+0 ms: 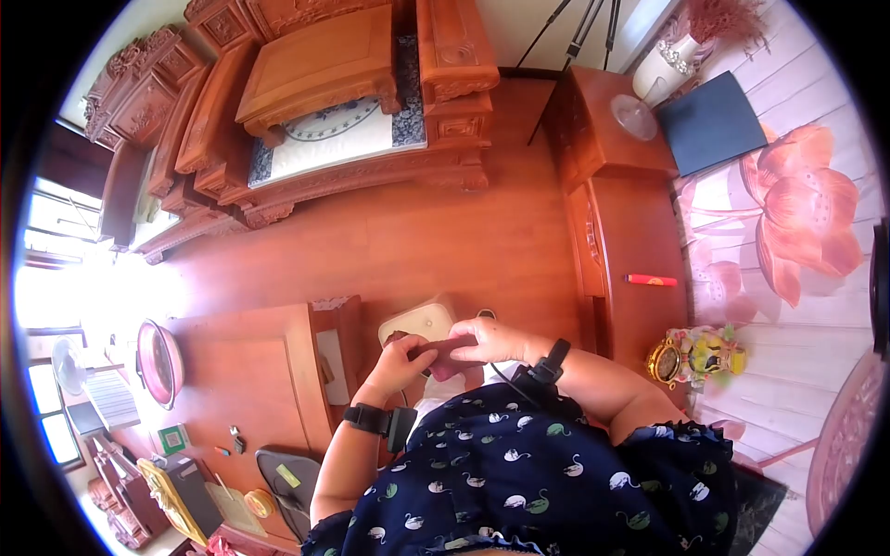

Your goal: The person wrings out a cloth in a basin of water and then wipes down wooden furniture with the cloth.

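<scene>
A dark pink, soft-looking piece (449, 360) is held in front of my body, above my lap. My left hand (400, 363) grips its left end, thumb on top. From the other side my right hand (496, 341) pinches its upper right edge between thumb and fingers. Whether it is a cloth, a pouch or something else I cannot tell. A small brown bit shows by the left fingertips, too small to name. Just beyond the hands is a cream padded stool (428, 318).
A wooden desk (250, 361) stands to the left, with a pink basin (161, 363) on it. To the right is a wooden cabinet (630, 236) bearing a red tube (651, 280) and an ornate gold clock (664, 360). A carved wooden sofa (454, 139) and tripod (577, 42) stand ahead.
</scene>
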{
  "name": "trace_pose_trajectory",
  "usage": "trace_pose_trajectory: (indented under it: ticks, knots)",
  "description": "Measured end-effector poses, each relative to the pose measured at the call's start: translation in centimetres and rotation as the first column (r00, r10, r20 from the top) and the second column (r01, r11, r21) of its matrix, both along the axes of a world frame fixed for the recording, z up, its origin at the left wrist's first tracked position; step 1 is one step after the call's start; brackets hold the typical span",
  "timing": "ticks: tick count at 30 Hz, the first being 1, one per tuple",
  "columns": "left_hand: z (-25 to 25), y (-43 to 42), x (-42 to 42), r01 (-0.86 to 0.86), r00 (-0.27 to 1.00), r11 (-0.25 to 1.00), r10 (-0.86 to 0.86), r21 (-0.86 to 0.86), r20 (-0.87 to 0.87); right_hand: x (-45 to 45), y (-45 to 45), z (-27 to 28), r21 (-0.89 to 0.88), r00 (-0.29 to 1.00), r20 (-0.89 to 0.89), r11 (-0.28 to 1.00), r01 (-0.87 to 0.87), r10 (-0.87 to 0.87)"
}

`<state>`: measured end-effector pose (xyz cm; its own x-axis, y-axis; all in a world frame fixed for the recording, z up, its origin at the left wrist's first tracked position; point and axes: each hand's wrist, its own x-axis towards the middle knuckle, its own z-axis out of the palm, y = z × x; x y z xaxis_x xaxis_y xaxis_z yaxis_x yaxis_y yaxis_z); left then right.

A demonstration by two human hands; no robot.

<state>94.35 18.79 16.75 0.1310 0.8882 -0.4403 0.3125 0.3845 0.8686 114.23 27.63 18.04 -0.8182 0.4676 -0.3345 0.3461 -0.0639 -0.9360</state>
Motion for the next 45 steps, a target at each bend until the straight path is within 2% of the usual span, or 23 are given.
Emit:
trace_pose_trajectory:
  ticks: [3, 7, 8, 10, 12, 16, 20, 22, 27, 29, 30, 31, 33, 35, 36, 37, 38, 39, 41, 45]
  knots:
    - [0.0, 1.6, 0.7, -0.104, 0.991, 0.99, 0.111, -0.092, 0.073, 0.1, 3.0, -1.9, -0.098, 0.991, -0.053, 0.987, -0.128, 0.123]
    - [1.5, 3.8, 2.6, -0.214, 0.969, 0.961, 0.232, -0.174, 0.085, 0.7, 6.9, -2.1, -0.036, 0.977, -0.084, 0.979, -0.199, 0.195]
    - [1.1, 4.2, 2.7, -0.216, 0.97, 0.96, 0.232, -0.177, 0.075, 0.9, 7.8, -1.5, -0.026, 0.971, -0.05, 0.972, -0.235, 0.234]
    - [0.3, 5.0, 2.9, -0.179, 0.983, 0.98, 0.175, -0.086, -0.052, 1.4, 8.7, -1.6, -0.019, 0.963, -0.02, 0.963, -0.27, 0.269]
    - [0.1, 6.0, 3.4, -0.162, 0.985, 0.983, 0.155, -0.087, -0.074, 2.1, 9.4, -2.6, 0.0, 0.964, -0.094, 0.968, -0.251, 0.25]
    - [-0.5, 8.1, 4.9, -0.08, 0.989, 0.996, 0.074, -0.047, -0.131, 4.2, 10.6, -3.0, 0.017, 0.978, -0.023, 0.978, -0.209, 0.209]
    - [0.1, 9.4, 6.1, -0.051, 0.993, 0.997, 0.044, -0.062, -0.112, 5.3, 11.2, -3.0, -0.089, 0.98, -0.009, 0.976, -0.198, 0.198]
    - [-0.7, 9.4, 6.1, -0.035, 0.994, 0.999, 0.031, -0.042, -0.1, 5.8, 10.8, -3.6, -0.013, 0.99, -0.058, 0.991, -0.133, 0.132]
    - [-1.2, 11.2, 6.8, -0.044, 0.992, 0.999, 0.044, 0.007, -0.119, 7.1, 11.0, -2.8, -0.031, 0.993, -0.111, 0.999, -0.045, 0.041]
    - [-1.1, 12.1, 6.7, 0.058, 0.987, 0.98, -0.027, 0.191, -0.16, 7.3, 11.1, -3.5, -0.035, 0.984, -0.177, 0.999, 0.03, -0.036]
    - [0.2, 12.7, 7.0, 0.021, 0.992, 0.996, -0.01, 0.086, -0.123, 7.4, 11.4, -3.2, -0.165, 0.99, -0.129, 0.986, 0.039, -0.061]
    - [0.1, 13.1, 6.7, 0.097, 0.976, 0.981, -0.062, 0.166, -0.209, 7.4, 11.8, -2.7, -0.289, 0.994, -0.075, 0.956, 0.052, -0.077]
    - [-0.4, 13.5, 6.5, 0.091, 0.985, 0.981, -0.062, 0.174, -0.162, 7.3, 12.2, -2.4, -0.307, 0.993, -0.092, 0.951, 0.042, -0.073]
    - [-0.3, 14.0, 5.9, 0.093, 0.975, 0.973, -0.047, 0.211, -0.215, 6.8, 12.5, -2.0, -0.358, 0.992, -0.05, 0.929, 0.089, -0.114]
    - [-0.6, 14.3, 5.4, 0.142, 0.966, 0.953, -0.074, 0.269, -0.25, 6.3, 12.7, -1.9, -0.295, 0.992, -0.071, 0.952, 0.081, -0.106]
    - [-0.3, 14.7, 4.8, 0.188, 0.953, 0.928, -0.093, 0.322, -0.29, 5.8, 12.9, -1.3, -0.31, 0.991, -0.064, 0.947, 0.09, -0.115]
    - [-0.1, 15.2, 4.3, 0.154, 0.964, 0.951, -0.086, 0.269, -0.25, 5.1, 13.1, -1.2, -0.338, 0.99, -0.04, 0.934, 0.112, -0.134]
    - [0.4, 15.8, 3.5, 0.16, 0.949, 0.969, -0.099, 0.187, -0.299, 4.4, 13.4, -1.0, -0.365, 0.988, -0.013, 0.921, 0.138, -0.154]
    - [0.3, 17.4, 1.8, 0.201, 0.923, 0.945, -0.094, 0.258, -0.374, 2.5, 14.3, 0.0, -0.39, 0.981, -0.047, 0.908, 0.156, -0.188]
    - [-3.6, 20.8, -2.9, 0.183, 0.916, 0.916, -0.027, 0.356, -0.401, -2.5, 17.4, 2.9, -0.498, 0.982, -0.052, 0.856, 0.135, -0.184]
